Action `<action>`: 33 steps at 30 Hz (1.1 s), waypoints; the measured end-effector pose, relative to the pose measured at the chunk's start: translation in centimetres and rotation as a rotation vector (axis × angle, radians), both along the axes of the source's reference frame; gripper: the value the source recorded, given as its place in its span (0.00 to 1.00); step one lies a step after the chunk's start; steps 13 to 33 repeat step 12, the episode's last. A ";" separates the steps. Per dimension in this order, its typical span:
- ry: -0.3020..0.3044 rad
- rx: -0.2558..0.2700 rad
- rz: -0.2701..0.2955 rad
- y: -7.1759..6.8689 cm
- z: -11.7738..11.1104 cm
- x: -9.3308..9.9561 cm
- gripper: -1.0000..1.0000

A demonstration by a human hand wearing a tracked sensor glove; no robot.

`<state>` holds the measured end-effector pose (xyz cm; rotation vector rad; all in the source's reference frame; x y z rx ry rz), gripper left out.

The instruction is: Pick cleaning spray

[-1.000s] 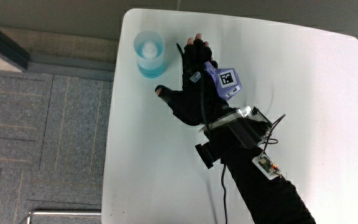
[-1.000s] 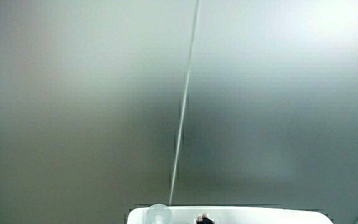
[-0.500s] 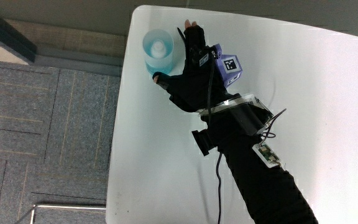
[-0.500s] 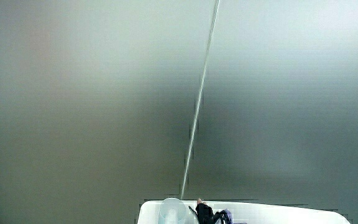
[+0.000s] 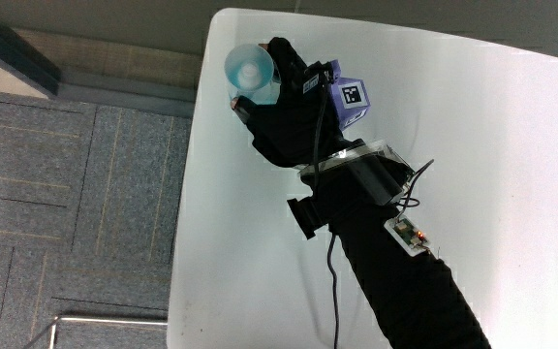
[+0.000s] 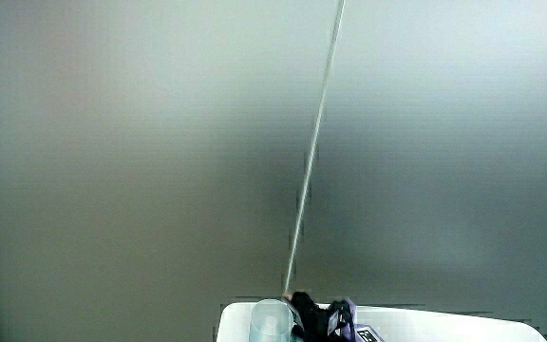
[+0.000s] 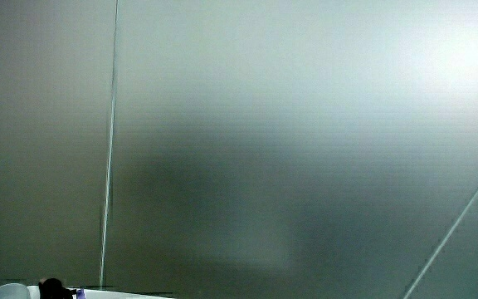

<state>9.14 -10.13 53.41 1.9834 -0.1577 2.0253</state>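
A white table (image 5: 473, 145) with round corners stands on a grey carpet floor (image 5: 66, 194) made of square tiles, and both side views show mostly a plain pale wall (image 6: 160, 142) with one thin line running up it.

Cleaning spray (image 5: 247, 70) partly hidden by hand (image 5: 289, 116); side views show mostly pale wall.

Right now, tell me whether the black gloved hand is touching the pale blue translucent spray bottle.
Touching. The main view shows the black gloved hand wrapped around the pale blue translucent spray bottle, thumb and fingers against its sides.
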 end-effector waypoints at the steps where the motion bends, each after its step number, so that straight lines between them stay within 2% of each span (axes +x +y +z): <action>1: 0.000 0.004 -0.002 0.0 0.1 0.0 1.00; 4: 0.010 -0.023 0.005 0.1 0.1 0.0 1.00; 5: -0.011 -0.002 -0.001 0.1 0.2 0.0 1.00; 7: -0.002 0.016 0.004 0.4 -0.2 0.2 1.00; 9: -0.017 0.015 0.007 0.5 -0.8 0.2 1.00; 10: -0.048 0.020 0.011 0.6 -1.1 0.2 1.00; 11: -0.021 0.029 0.008 0.7 -1.1 0.4 1.00; 12: -0.039 0.054 0.007 0.9 -1.5 0.3 1.00; 33: -0.039 0.054 0.007 0.9 -1.5 0.3 1.00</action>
